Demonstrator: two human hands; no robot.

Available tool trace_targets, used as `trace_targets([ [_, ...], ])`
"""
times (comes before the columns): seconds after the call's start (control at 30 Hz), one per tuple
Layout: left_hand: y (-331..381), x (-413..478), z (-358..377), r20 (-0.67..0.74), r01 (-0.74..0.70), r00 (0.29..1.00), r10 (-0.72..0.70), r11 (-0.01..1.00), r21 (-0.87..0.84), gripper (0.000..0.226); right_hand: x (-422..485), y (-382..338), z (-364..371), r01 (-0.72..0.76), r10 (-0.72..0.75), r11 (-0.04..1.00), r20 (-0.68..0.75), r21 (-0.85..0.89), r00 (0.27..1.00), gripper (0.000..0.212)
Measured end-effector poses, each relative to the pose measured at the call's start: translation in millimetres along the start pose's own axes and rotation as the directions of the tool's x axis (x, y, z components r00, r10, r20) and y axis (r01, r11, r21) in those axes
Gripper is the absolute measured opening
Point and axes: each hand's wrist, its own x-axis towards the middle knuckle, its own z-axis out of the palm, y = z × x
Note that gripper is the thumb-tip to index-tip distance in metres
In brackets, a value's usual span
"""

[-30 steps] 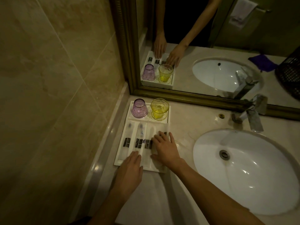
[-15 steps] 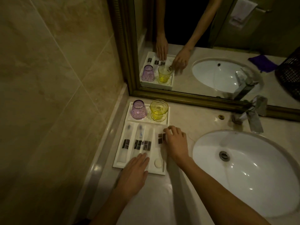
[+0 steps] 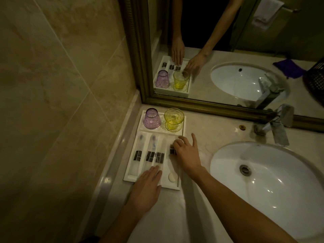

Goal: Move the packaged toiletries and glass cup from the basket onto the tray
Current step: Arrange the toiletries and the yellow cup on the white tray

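Note:
A white tray [image 3: 130, 174] lies on the counter in the corner by the mirror. At its far end a purple glass cup [image 3: 152, 121] stands upside down beside an upright yellow glass cup [image 3: 174, 119]. Several long packaged toiletries [image 3: 150, 153] with dark labels lie side by side in its near part, and a small white round item [image 3: 171, 178] lies near the front edge. My left hand [image 3: 146, 187] rests flat on the tray's near edge, fingers on the packages. My right hand [image 3: 186, 152] has its fingers curled on the rightmost package [image 3: 171, 149] at the tray's right side.
A white sink [image 3: 270, 183] fills the counter to the right, with a chrome tap [image 3: 277, 125] behind it. A gold-framed mirror [image 3: 228, 50] stands along the back and shows a dark basket [image 3: 315, 79] and a purple cloth [image 3: 289, 67]. A tiled wall [image 3: 61, 102] closes the left side.
My right hand slid from the middle packages to the tray's right edge and curled onto the rightmost package. My left hand shifted slightly right along the tray's near edge.

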Motion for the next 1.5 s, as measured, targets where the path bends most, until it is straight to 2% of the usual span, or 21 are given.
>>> trace_targets([
  [0.1, 1.5, -0.6, 0.1, -0.009, -0.001, 1.000, 0.001, 1.000, 0.022, 0.052, -3.9, 6.5, -0.7, 0.067, -0.069, 0.997, -0.050, -0.043, 0.996, 0.028],
  [0.33, -2.0, 0.1, 3.4, -0.011, -0.003, 1.000, 0.003, 1.000, 0.026, 0.054, -2.1, 2.1, 3.9, 0.051, -0.046, 0.997, 0.085, -0.056, 0.995, 0.033],
  [0.53, -3.1, 1.7, 3.2, 0.017, 0.002, 1.000, -0.002, 1.000, 0.013, 0.055, 0.8, -2.1, 2.4, 0.033, -0.031, 0.999, 0.068, -0.023, 0.997, 0.033],
  [0.77, -3.0, 1.6, 2.2, 0.004, 0.007, 1.000, -0.007, 1.000, -0.009, 0.054, 1.3, 4.7, -4.4, 0.048, -0.044, 0.999, 0.176, -0.020, 0.983, 0.050],
  [0.97, -1.4, 0.5, -3.2, 0.002, 0.005, 1.000, -0.005, 0.999, -0.034, 0.052, 7.0, -2.2, -9.7, 0.006, -0.022, 0.992, 0.131, 0.126, 0.991, 0.051],
  [1.07, -4.3, 2.5, -9.5, -0.053, 0.018, 0.998, -0.017, 0.999, 0.026, 0.050, 7.7, -6.8, -8.3, -0.004, -0.017, 0.985, 0.121, 0.170, 0.992, 0.060],
  [1.2, -20.7, 9.3, -19.9, -0.071, 0.156, 0.986, -0.148, 0.980, 0.126, 0.053, 8.4, -19.5, -6.4, 0.057, -0.075, 0.985, 0.110, 0.162, 0.991, 0.069],
  [1.3, -28.7, 10.6, -20.1, -0.044, 0.165, 0.986, -0.159, 0.973, 0.159, 0.055, 4.9, -29.0, -1.2, 0.108, -0.124, 0.986, 0.120, 0.129, 0.985, 0.071],
  [1.5, -34.8, 7.4, -16.8, -0.041, 0.183, 0.983, -0.178, 0.965, 0.189, 0.056, 1.8, -37.8, 7.0, 0.101, -0.117, 0.988, 0.133, 0.116, 0.984, 0.069],
])
